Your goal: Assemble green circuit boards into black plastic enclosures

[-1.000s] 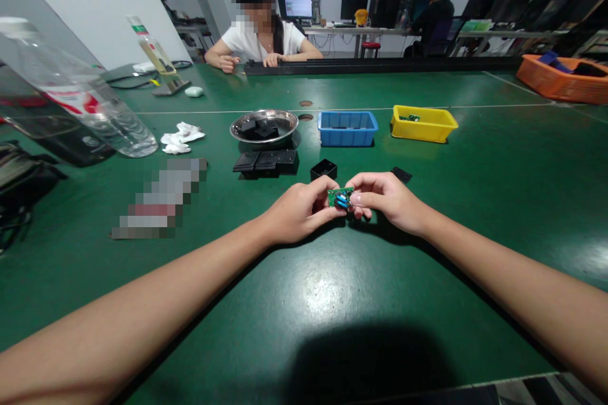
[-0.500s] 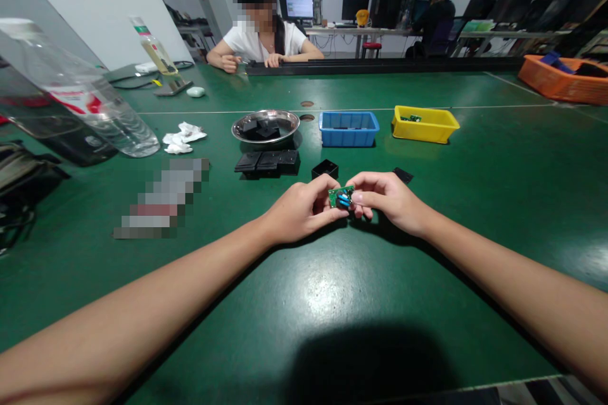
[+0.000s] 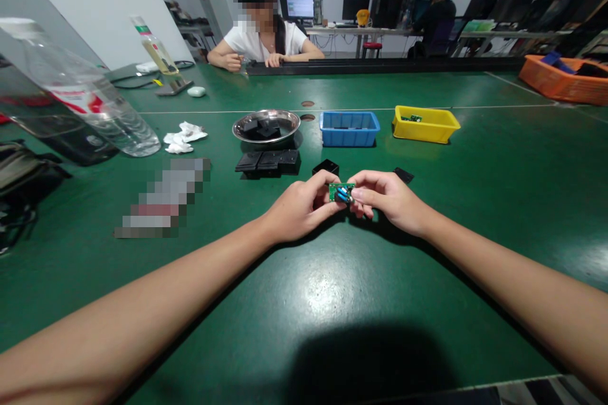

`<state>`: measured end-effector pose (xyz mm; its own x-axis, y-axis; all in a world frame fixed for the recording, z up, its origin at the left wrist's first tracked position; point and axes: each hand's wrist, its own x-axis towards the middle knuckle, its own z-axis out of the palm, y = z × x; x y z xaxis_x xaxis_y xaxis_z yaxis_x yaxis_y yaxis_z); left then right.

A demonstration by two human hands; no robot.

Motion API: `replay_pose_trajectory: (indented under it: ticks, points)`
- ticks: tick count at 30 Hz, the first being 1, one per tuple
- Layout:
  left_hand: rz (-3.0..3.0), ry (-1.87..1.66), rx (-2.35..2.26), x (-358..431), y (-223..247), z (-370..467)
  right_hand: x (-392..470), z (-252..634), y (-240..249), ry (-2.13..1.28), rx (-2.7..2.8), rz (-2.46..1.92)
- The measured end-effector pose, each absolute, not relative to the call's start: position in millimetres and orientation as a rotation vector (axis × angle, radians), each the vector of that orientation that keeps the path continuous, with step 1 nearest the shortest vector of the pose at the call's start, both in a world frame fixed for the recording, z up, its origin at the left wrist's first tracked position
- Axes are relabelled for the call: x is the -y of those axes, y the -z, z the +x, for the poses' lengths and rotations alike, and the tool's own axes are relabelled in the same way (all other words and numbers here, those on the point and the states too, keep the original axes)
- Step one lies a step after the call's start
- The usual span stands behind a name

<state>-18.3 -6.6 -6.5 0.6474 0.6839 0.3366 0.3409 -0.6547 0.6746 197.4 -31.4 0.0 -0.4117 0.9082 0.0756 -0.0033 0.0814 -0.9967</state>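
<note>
A small green circuit board (image 3: pixel 335 192) with blue and dark components is held up between both hands, above the green table. My left hand (image 3: pixel 306 205) pinches its left end between thumb and fingers. My right hand (image 3: pixel 387 196) grips the right end, its thumb over the near face. Just behind my left fingers sits an open black plastic box (image 3: pixel 325 168), partly hidden by them. Beyond my right hand lies a flat black piece (image 3: pixel 403 174), partly covered by the hand.
Behind the hands stand a steel bowl (image 3: pixel 241 135) of black boxes, a blue bin (image 3: pixel 349 137) and a yellow bin (image 3: pixel 427 133) with circuit boards. Black cases (image 3: pixel 268 162) lie before the bowl. Bottles (image 3: pixel 95 101) and crumpled tissue (image 3: pixel 184 136) are at left. A person (image 3: pixel 266 44) sits opposite.
The circuit board has tilted slightly between my fingers, so its top edge now looks more level. My hands have barely shifted.
</note>
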Motion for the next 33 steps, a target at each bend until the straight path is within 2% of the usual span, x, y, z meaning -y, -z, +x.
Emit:
replay_pose_trajectory:
  ticks: [33]
  points:
    - [2.283,-0.731,-0.811,8.1,5.9,-19.1,31.1,197.4,-1.0,-1.495,1.531,-0.914]
